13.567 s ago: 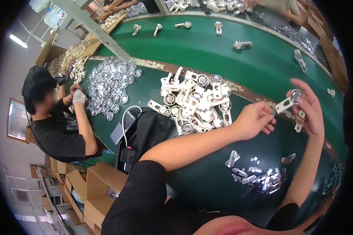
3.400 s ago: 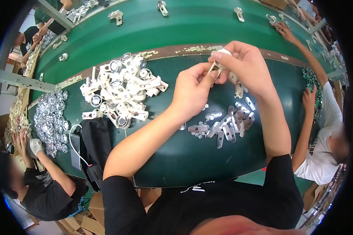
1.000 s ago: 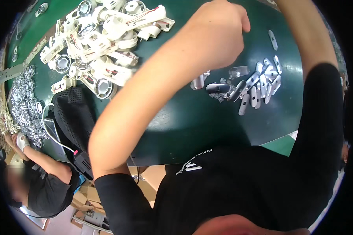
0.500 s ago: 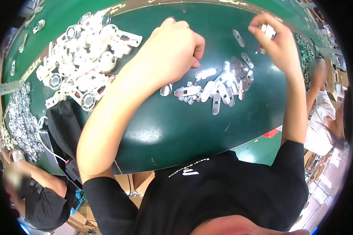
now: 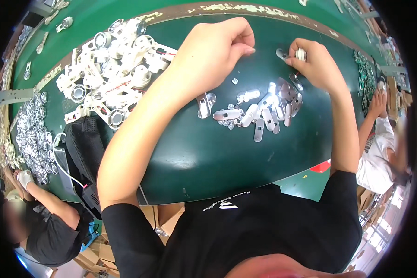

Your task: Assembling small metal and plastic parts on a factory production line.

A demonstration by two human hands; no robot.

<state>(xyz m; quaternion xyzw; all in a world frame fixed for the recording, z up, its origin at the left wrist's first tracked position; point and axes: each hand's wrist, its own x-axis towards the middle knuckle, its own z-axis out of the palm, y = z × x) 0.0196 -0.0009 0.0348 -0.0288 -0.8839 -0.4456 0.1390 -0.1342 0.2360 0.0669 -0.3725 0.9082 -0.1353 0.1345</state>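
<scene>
My left hand (image 5: 220, 51) hovers over the green table, thumb and fingertips pinched together; anything between them is hidden or too small to make out. My right hand (image 5: 314, 64) is closed around a white round plastic part (image 5: 301, 54). Just beside its fingertips lies a flat silver metal plate (image 5: 281, 54). Between my arms is a loose cluster of oblong silver plates (image 5: 259, 129) with square holes. Small clear pieces (image 5: 230, 124) lie at the cluster's left, and one single clear piece (image 5: 235, 81) sits apart below my left hand. More plates (image 5: 204, 107) lie near my left wrist.
White plastic assemblies with red wires (image 5: 120, 69) are heaped at the left. Silver rings (image 5: 34, 136) fill the far left, next to a black mesh pouch (image 5: 84, 141) and cable. Green small parts (image 5: 365, 76) are piled at the right. Co-workers sit at both sides.
My right hand has come lower and slightly left in the view, still holding the white part. My left hand has shifted right, its pinched fingers now pointing right. The single clear piece now shows.
</scene>
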